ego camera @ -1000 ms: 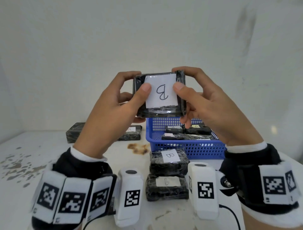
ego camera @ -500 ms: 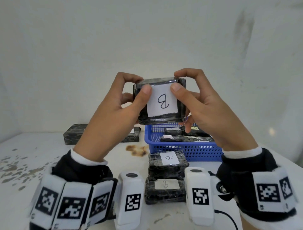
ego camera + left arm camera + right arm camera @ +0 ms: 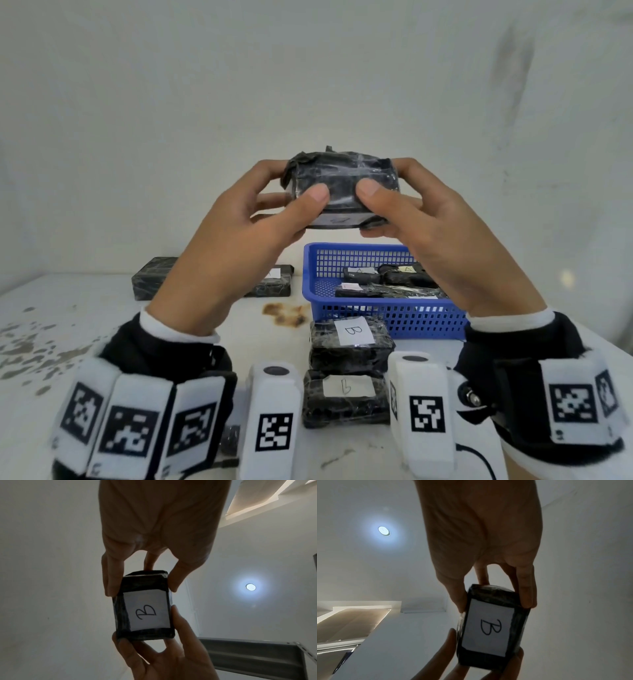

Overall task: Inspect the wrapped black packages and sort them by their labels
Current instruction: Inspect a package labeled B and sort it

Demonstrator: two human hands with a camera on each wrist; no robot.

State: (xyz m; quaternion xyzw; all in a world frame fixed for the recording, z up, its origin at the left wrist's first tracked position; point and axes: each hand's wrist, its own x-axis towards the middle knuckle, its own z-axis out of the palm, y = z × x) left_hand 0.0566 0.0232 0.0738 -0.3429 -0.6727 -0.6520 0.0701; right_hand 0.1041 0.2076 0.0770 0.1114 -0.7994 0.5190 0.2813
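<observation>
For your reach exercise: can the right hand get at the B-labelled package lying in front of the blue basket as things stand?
Probably not yet: the right hand, with the left hand, grips the raised package. The B-labelled package lies uncovered below.

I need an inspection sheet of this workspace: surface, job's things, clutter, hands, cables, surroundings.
Surface: white table, grey flecks at left, brown stain.
Job's things: held package, label B facing down; two labelled packages near the person; two more far left; blue basket holding several.
Clutter: nothing seen.
Hands: left hand and right hand grip the held package.
Cables: black cable.
Surroundings: white wall.
</observation>
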